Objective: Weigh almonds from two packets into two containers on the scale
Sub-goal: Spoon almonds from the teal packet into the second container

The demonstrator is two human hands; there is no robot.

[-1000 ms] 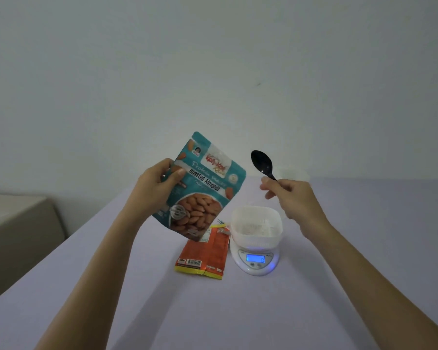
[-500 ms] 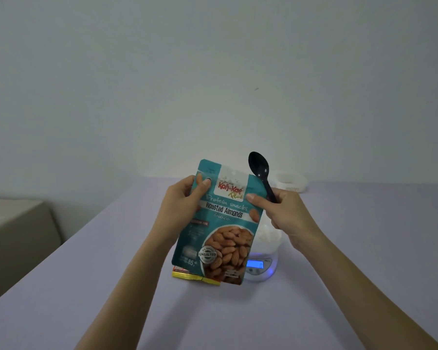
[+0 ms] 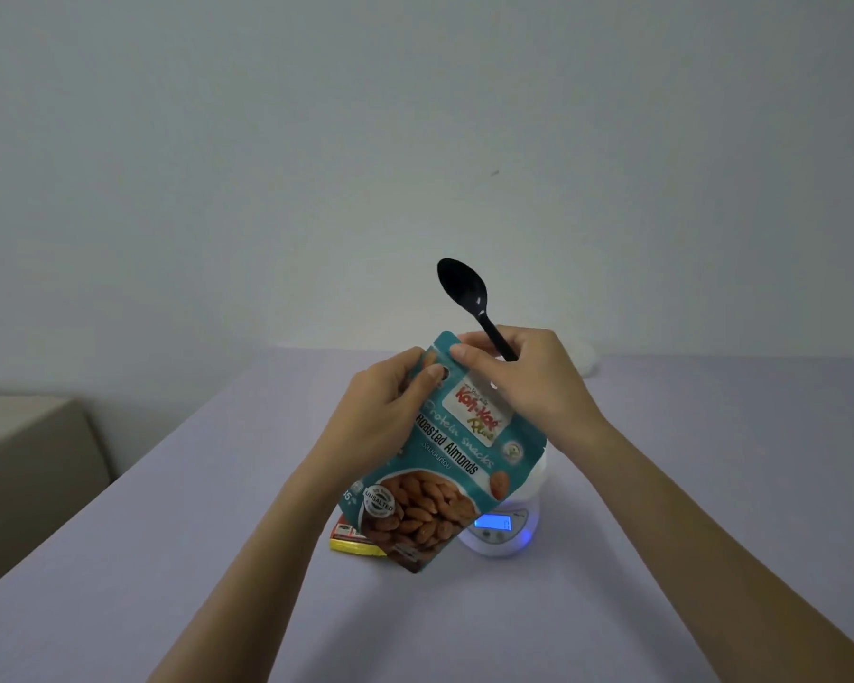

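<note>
One packet (image 3: 457,453) | left hand (image 3: 380,421), right hand (image 3: 533,382) pinch top | axis leans up-right

The person's left hand (image 3: 380,411) and right hand (image 3: 531,384) are bare, with short plain nails, and the slender left forearm (image 3: 247,559) and right forearm (image 3: 701,525) run uncovered from wrist to the view's lower edge.

There are two packets, a teal packet (image 3: 440,465) and an orange packet (image 3: 348,538), one spoon (image 3: 464,288), one scale (image 3: 501,534), two containers (image 3: 538,478) (image 3: 588,363) and two hands (image 3: 385,416) (image 3: 528,382).
</note>
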